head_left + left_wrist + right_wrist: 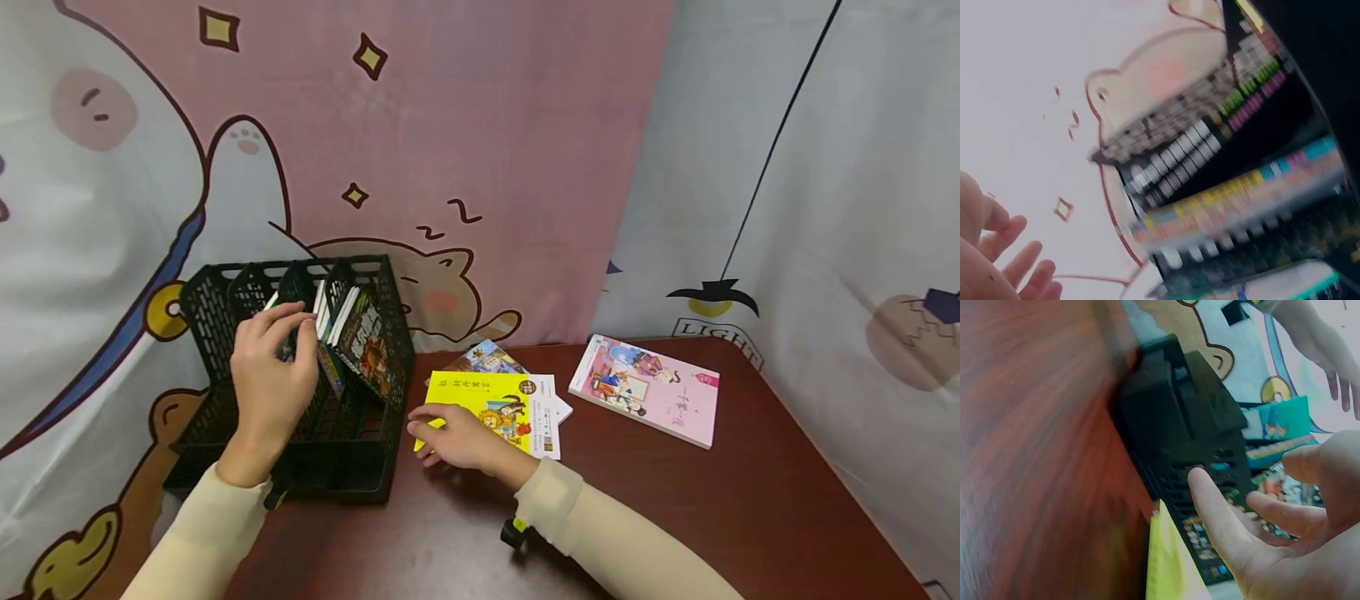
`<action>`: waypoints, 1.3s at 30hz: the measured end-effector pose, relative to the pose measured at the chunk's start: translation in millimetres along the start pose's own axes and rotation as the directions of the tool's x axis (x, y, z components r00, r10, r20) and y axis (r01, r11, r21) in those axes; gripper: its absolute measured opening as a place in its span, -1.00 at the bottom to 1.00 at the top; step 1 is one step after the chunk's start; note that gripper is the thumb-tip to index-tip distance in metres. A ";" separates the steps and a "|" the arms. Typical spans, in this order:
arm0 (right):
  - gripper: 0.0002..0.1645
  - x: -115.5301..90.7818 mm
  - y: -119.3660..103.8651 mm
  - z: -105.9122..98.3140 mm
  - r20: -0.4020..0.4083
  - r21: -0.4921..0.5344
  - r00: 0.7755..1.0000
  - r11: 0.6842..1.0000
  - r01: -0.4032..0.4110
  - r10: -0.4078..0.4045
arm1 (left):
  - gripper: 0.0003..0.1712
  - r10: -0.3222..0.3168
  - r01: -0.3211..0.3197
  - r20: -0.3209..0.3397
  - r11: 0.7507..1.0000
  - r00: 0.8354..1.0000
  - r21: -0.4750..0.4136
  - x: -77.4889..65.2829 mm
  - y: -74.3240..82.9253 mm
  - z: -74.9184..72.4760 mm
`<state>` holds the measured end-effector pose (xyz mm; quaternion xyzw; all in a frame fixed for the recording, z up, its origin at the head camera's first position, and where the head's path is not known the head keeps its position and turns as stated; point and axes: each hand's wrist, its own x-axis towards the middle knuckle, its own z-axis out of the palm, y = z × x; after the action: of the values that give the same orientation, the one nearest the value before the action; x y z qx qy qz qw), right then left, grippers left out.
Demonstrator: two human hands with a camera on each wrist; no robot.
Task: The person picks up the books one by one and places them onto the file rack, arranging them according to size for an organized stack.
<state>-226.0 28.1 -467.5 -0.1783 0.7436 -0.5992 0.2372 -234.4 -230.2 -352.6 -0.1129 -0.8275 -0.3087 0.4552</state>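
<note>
My left hand (273, 375) is raised in front of a black slotted book rack (333, 471), its fingers loosely bent with nothing between them. Several books stand in the rack, among them a dark-covered book (369, 346) leaning in the right-hand compartment; their spines show blurred in the left wrist view. Over the left edge of a yellow book (461, 385) hovers my right hand (468, 437). Its fingers are apart in the right wrist view, and the yellow book (1169, 569) lies below them. Whether a fingertip touches the cover is hard to tell.
Partly under the yellow book lies another picture book (491, 358). A pink book (652, 387) lies flat farther right on the brown table (675, 517). Behind the table hangs a printed cloth (510, 150) with cartoon animals.
</note>
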 end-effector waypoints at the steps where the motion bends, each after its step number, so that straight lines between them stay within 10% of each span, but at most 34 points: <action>1: -0.46 -1.6 -0.6 -3.8 -0.003 0.004 1.000 1.000 0.001 -0.001 | -0.70 0.018 -0.018 0.007 1.000 1.000 -0.021 -1.4 5.4 1.4; 10: -0.51 -12.1 2.6 -39.0 -0.038 0.002 0.999 1.000 0.020 -0.020 | -0.80 0.042 -0.001 0.251 0.987 0.967 -0.160 -28.1 39.5 26.4; 16: -0.55 -21.8 7.2 -61.3 -0.083 -0.029 0.997 0.999 -0.013 0.010 | -0.75 -0.065 0.148 0.476 0.979 0.877 -0.140 -50.8 52.5 51.4; 24: -0.51 -39.3 18.9 -105.5 -0.206 -0.066 0.978 0.996 -0.059 0.044 | -0.68 -0.173 0.258 0.567 0.963 0.805 -0.073 -75.5 56.3 85.3; 33: -0.52 -66.3 46.3 -147.5 -0.364 -0.066 0.923 0.985 -0.159 0.125 | -0.33 -0.291 0.321 0.721 0.942 0.629 0.100 -100.5 46.5 115.1; 39: -0.59 -82.2 63.4 -154.9 -0.417 -0.112 0.893 0.966 -0.235 0.169 | -0.27 -0.356 0.317 0.744 0.927 0.565 0.202 -117.0 35.0 128.6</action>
<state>-244.9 212.1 -491.7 0.0090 0.8365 -0.5335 0.1247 -240.4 -112.8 -485.5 -0.0634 -0.9540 -0.2929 -0.0057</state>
